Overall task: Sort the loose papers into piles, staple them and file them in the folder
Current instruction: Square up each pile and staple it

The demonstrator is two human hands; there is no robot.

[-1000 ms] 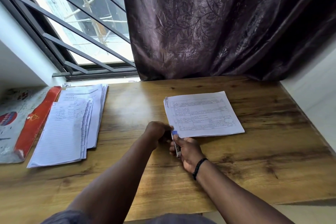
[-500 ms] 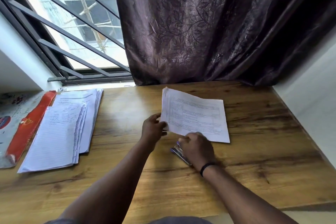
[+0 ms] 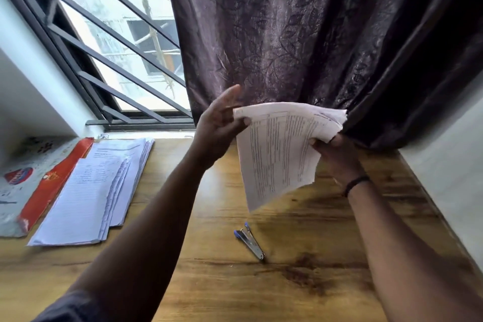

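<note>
White printed sheets [image 3: 281, 150] hang lifted above the tabletop [image 3: 209, 282], pinched at the top left corner by the left hand [image 3: 222, 125] and gripped at the right edge by the right hand [image 3: 337, 155]; long axis runs down towards the person. Below them the stapler [image 3: 250, 240] lies free, nearer the right hand, I judge; the folder [image 3: 49, 186] and other piles [image 3: 99, 188] sit well off left.

A thin black band [image 3: 356, 183] circled the wrist just below the right hand [image 3: 337, 158]; a dark grey-blue sleeve [image 3: 62, 308] covered the left upper arm.
</note>
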